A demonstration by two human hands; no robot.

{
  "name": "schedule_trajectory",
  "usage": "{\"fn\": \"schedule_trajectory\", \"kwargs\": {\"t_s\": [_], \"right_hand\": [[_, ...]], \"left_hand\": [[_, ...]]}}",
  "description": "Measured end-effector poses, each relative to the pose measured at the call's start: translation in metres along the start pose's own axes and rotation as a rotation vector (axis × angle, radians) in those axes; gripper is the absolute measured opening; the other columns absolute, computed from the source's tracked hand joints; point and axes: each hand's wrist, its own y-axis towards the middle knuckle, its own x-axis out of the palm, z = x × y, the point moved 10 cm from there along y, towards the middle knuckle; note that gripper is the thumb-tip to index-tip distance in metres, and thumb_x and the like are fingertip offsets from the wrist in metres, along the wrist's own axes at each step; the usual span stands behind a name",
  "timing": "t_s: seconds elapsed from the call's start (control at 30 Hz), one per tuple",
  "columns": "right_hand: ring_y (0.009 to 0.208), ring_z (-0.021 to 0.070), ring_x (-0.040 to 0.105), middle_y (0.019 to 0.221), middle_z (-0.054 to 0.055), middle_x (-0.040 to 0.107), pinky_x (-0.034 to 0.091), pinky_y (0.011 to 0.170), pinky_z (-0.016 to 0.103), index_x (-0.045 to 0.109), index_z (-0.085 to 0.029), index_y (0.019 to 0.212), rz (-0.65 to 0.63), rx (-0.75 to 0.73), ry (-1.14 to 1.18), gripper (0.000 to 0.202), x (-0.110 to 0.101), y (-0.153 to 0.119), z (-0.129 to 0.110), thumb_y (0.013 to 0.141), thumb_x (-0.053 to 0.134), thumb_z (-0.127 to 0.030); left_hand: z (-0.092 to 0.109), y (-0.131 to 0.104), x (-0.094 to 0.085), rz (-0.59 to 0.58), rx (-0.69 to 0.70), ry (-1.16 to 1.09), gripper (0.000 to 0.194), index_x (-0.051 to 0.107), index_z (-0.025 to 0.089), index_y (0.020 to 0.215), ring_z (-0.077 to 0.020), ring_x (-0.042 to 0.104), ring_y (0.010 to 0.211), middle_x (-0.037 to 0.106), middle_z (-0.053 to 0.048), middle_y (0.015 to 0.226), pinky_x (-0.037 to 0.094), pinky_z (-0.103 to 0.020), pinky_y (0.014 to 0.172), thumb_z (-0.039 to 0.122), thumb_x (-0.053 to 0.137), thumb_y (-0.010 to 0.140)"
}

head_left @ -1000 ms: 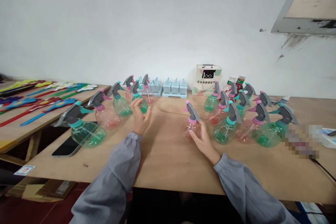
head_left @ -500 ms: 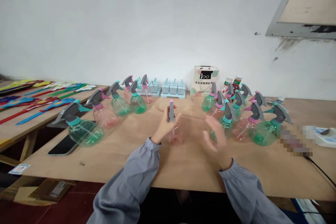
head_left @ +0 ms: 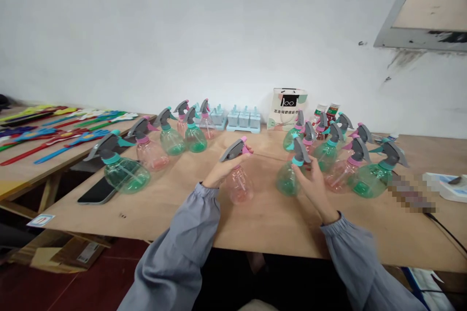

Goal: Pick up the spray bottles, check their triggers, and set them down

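Note:
Near the middle of the table is a clear pink spray bottle (head_left: 240, 189) with a grey head and pink trigger. My left hand (head_left: 226, 167) is closed around its neck and trigger, the fingers partly hidden behind it. To the right, my right hand (head_left: 314, 183) grips the neck of a clear green spray bottle (head_left: 287, 180) with a turquoise collar. That bottle leans slightly, and I cannot tell whether its base touches the table. Close behind my right hand stand several more pink and green spray bottles (head_left: 340, 175).
More spray bottles (head_left: 127, 177) stand on the left, beside a phone (head_left: 95, 193). Light-blue ice-pop moulds (head_left: 243, 120) and a paper bag (head_left: 286, 112) line the wall. Colourful flower-shaped items (head_left: 78, 141) cover the left table. A cable (head_left: 450, 233) runs off at the right edge.
My right hand has closed on the green spray bottle, which now stands further left, apart from its neighbours. The pink bottle in my left hand has turned, its trigger now pointing right.

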Motion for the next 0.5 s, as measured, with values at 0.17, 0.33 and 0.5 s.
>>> {"fn": "schedule_trajectory", "kwargs": {"t_s": [0.17, 0.33, 0.5], "right_hand": [[0.107, 0.0264, 0.063, 0.115, 0.009, 0.066, 0.049, 0.099, 0.05, 0.057, -0.026, 0.119, -0.038, -0.035, 0.114, 0.037, 0.045, -0.01, -0.018, 0.088, 0.064, -0.047], [0.111, 0.0262, 0.062, 0.118, 0.009, 0.064, 0.048, 0.103, 0.05, 0.055, -0.028, 0.121, -0.041, -0.023, 0.148, 0.038, 0.067, -0.015, -0.016, 0.09, 0.062, -0.049], [0.119, 0.0266, 0.059, 0.126, 0.011, 0.06, 0.047, 0.107, 0.049, 0.047, -0.026, 0.129, -0.065, -0.03, 0.19, 0.056, 0.076, -0.021, -0.014, 0.084, 0.069, -0.05]], "left_hand": [[0.002, -0.002, -0.008, 0.084, -0.042, 0.041, 0.032, 0.072, 0.019, 0.087, -0.0185, 0.07, 0.084, 0.071, -0.002, 0.079, 0.053, -0.028, 0.075, 0.047, 0.077, 0.074], [0.004, -0.002, -0.009, 0.099, -0.061, 0.036, 0.034, 0.067, 0.019, 0.073, -0.0187, 0.067, 0.079, 0.069, -0.003, 0.072, 0.051, -0.027, 0.068, 0.053, 0.074, 0.074], [0.003, 0.005, -0.016, 0.077, 0.039, -0.051, 0.028, 0.069, 0.021, 0.083, -0.0226, 0.07, 0.098, 0.074, -0.004, 0.086, 0.052, -0.033, 0.091, 0.044, 0.075, 0.069]]}}
